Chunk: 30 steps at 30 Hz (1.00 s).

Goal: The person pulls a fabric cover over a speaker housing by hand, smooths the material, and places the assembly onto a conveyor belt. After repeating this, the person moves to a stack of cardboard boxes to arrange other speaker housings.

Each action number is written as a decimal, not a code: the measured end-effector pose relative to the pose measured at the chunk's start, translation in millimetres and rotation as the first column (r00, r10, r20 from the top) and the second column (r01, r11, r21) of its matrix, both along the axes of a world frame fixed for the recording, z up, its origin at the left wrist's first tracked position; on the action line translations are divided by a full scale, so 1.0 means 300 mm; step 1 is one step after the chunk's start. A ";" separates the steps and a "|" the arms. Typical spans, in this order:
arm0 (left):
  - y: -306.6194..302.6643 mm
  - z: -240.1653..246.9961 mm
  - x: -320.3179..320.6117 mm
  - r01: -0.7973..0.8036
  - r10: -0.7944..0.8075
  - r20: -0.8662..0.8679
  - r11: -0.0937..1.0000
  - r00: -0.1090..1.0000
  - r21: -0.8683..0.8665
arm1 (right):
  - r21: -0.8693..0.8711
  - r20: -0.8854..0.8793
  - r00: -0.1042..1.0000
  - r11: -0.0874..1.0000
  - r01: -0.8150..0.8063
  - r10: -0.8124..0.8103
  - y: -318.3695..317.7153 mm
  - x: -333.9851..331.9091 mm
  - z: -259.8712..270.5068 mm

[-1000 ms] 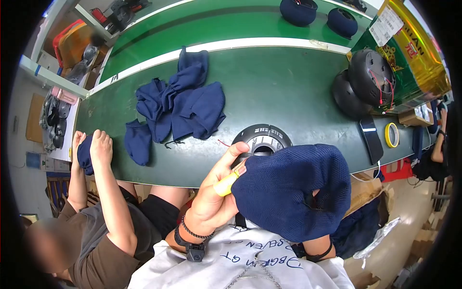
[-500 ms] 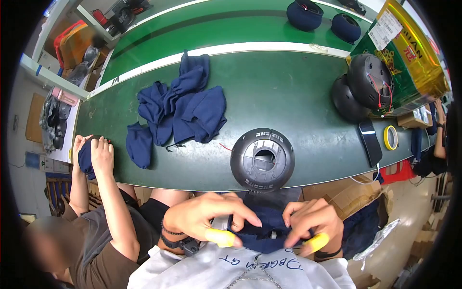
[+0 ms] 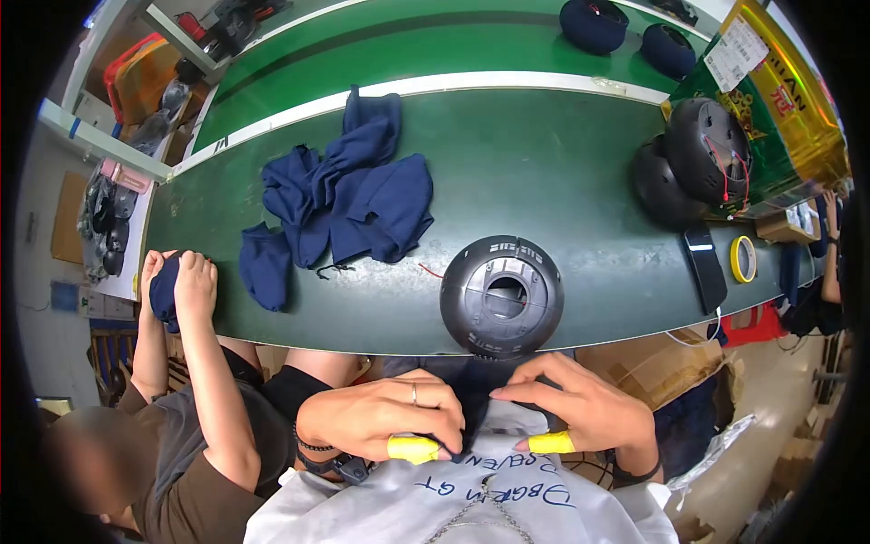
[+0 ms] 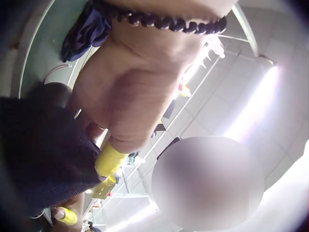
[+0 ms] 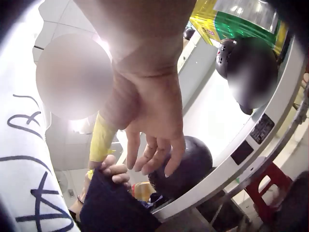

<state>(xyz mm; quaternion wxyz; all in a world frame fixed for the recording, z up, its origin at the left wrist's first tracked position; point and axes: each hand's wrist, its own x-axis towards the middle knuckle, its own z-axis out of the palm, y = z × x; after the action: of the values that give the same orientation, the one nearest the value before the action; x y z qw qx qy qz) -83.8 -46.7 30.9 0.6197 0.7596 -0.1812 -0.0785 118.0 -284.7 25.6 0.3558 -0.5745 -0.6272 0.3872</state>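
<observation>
Low in front of the white shirt, my left hand (image 3: 390, 417) pinches a navy knitted fabric cover (image 4: 43, 154) between its taped thumb and fingers. The cover hangs below the table edge, largely hidden by the hands in the head view. To its right is my right hand (image 3: 584, 408), with fingers loosely extended and the yellow-taped thumb (image 5: 101, 140) right at the fabric's upper edge in the right wrist view. A black round plastic shell (image 3: 544, 317) with a central opening sits at the table's front edge, just beyond both hands.
Several navy fabric pieces (image 3: 381, 213) lie on the green table (image 3: 507, 163). Black shells (image 3: 707, 150), a phone (image 3: 704, 270) and a yellow tape roll (image 3: 743, 259) are on the right. At the left, another person's hands (image 3: 195, 290) hold navy fabric. A cardboard box (image 3: 652, 372) stands below the table.
The cover, earlier raised and spread over my right hand, has come down to my lap, uncovering the black shell. Since half a second ago, my left fingers have closed on it; my right fingers have straightened.
</observation>
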 end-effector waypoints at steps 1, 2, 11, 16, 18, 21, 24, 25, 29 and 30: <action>0.007 0.003 0.005 0.036 -0.033 0.064 0.998 0.997 -0.052 | 0.007 -0.044 0.999 1.000 0.018 -0.017 0.004 -0.002 -0.018; 0.012 0.007 0.008 0.077 -0.063 0.129 0.992 0.990 -0.104 | 0.006 -0.047 0.999 1.000 0.021 -0.021 0.005 -0.005 -0.033; 0.024 0.005 -0.003 -0.263 0.257 0.169 0.965 0.951 0.010 | 0.185 -0.078 0.978 0.961 0.206 -0.194 -0.035 -0.019 -0.036; 0.027 -0.077 0.059 -0.570 0.571 0.045 0.821 0.819 -0.046 | 0.149 0.097 0.840 0.843 0.517 -0.533 -0.009 0.009 -0.024; 0.004 -0.101 0.075 -0.544 0.536 -0.095 0.833 0.839 -0.103 | 0.092 0.032 0.859 0.858 0.506 -0.511 -0.008 0.024 -0.049; -0.039 -0.125 0.040 -0.473 0.477 -0.014 0.866 0.879 -0.164 | 0.082 -0.148 0.905 0.907 0.413 -0.399 -0.024 0.019 -0.079; -0.090 -0.116 -0.025 -0.476 0.468 -0.086 0.858 0.879 -0.192 | 0.063 -0.223 0.907 0.923 0.379 -0.357 -0.051 0.026 -0.089; -0.108 -0.116 -0.034 -0.476 0.469 -0.081 0.860 0.879 -0.185 | 0.061 -0.211 0.918 0.933 0.356 -0.336 -0.062 0.031 -0.093; -0.133 -0.140 -0.044 -0.463 0.463 -0.058 0.859 0.885 -0.220 | -0.028 -0.203 0.926 0.947 0.319 -0.318 -0.076 0.039 -0.061; -0.136 -0.138 -0.044 -0.465 0.465 -0.057 0.858 0.884 -0.219 | -0.034 -0.214 0.919 0.943 0.331 -0.331 -0.077 0.036 -0.068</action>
<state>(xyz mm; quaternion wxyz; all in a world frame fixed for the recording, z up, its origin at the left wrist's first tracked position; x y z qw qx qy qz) -97.0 -87.4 -10.5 0.7030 0.7050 0.0004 0.0937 128.8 -307.7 5.3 0.4832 -0.6260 -0.4791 0.3808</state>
